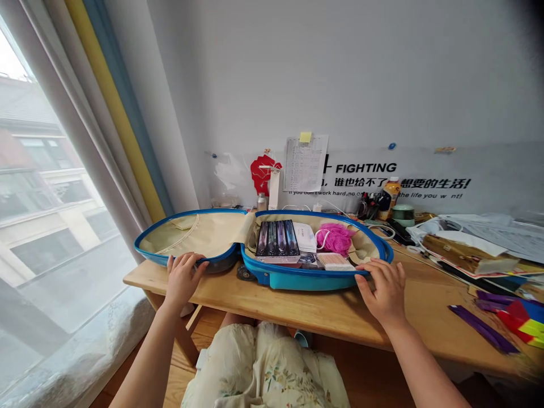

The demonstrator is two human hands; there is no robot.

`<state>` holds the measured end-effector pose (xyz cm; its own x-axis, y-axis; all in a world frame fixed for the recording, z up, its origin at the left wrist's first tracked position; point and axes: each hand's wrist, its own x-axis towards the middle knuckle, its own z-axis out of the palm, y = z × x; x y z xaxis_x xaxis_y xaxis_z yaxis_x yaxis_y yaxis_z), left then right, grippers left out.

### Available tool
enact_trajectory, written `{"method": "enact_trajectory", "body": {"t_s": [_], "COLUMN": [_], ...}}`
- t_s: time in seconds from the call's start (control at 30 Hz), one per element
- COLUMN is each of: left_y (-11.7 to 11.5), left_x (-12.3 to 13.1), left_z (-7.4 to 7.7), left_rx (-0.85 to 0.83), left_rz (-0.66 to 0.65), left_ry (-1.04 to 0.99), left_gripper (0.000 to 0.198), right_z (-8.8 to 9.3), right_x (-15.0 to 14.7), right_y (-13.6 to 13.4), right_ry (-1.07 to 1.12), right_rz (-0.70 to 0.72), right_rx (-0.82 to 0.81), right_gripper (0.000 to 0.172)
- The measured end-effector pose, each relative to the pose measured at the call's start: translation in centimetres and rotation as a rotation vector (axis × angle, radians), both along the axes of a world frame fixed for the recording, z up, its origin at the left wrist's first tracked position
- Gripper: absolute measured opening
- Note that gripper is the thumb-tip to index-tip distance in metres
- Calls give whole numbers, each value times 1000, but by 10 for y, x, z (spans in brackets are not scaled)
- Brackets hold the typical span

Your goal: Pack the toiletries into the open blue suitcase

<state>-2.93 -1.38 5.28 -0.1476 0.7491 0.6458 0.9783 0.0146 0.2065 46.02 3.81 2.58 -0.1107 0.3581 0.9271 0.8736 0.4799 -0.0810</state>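
A small blue suitcase (314,281) lies spread open on the wooden table, its beige-lined lid (204,241) folded out to the left. My left hand (185,277) has its fingers curled over the lid's front rim, thumb on the near side. At the front right corner of the filled half, my right hand (385,289) grips the blue rim in the same way. Inside that half sit a box of several toothbrushes (277,241), a white pack (305,237), a pink bath puff (335,239) with a white cord, and a pack of cotton swabs (335,261).
Behind the suitcase stand a small bottle (262,202) and an orange-capped drink bottle (390,198). Papers, cables and a brown pouch (463,252) crowd the table's right side. A purple strip (482,328) lies near the front right edge. Curtains (114,113) hang at the left.
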Motion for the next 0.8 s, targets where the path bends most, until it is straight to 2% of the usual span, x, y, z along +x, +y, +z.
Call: {"method": "enact_trajectory", "body": {"t_s": [0.3, 0.4, 0.47, 0.57, 0.67, 0.73, 0.8], "left_y": [8, 11, 12, 13, 11, 9, 9], "left_x": [23, 41, 57, 88, 120, 141, 160], "left_z": [-5, -6, -6, -7, -8, -9, -10], "left_rx": [22, 17, 15, 31, 55, 55, 44], "left_rz": [-131, -191, -235, -284, -309, -323, -346], "left_ry": [-118, -125, -129, -157, -187, -203, -217], "left_gripper": [25, 23, 23, 20, 19, 18, 18], "right_z": [14, 29, 47, 82, 111, 119, 119], "right_x": [29, 47, 56, 59, 46, 37, 31], "right_y": [-5, -4, -4, 1, 13, 24, 36], "right_ry": [-60, -24, 20, 64, 27, -12, -51], "right_rz": [-25, -43, -59, -70, -154, -219, -243], "right_rx": [-38, -35, -82, -306, -709, -925, -1082], "right_gripper": [46, 52, 55, 52, 43, 42, 51]}}
